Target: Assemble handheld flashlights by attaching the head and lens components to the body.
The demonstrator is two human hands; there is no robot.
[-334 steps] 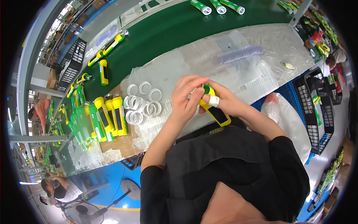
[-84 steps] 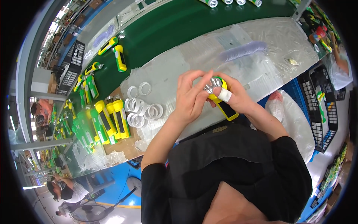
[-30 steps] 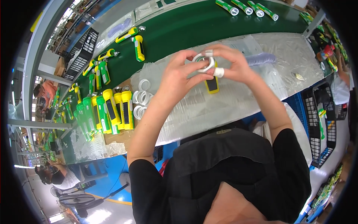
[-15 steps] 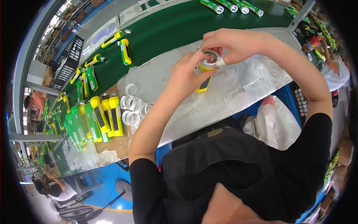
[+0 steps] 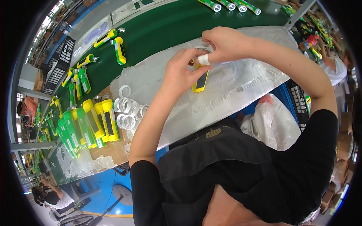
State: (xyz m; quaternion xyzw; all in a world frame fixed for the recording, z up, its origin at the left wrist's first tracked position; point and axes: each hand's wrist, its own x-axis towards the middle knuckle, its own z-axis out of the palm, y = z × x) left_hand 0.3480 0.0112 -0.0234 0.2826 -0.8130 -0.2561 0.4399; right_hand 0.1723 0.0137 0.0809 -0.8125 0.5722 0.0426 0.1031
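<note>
A yellow flashlight with a dark panel on its side hangs between my two hands above a sheet of clear plastic film. My left hand grips its upper body from the left. My right hand, with a white taped finger, closes over the head end, where a clear ring shows. A loose pile of white rings lies on the plastic to the left of my left forearm.
Rows of yellow and green flashlights lie on cardboard at the left. More flashlights ride the green conveyor belt behind. A white plastic bag sits by my right side. Another person works at far right.
My hands have raised the flashlight from near my chest up and outward toward the belt; my right hand has moved over its head end.
</note>
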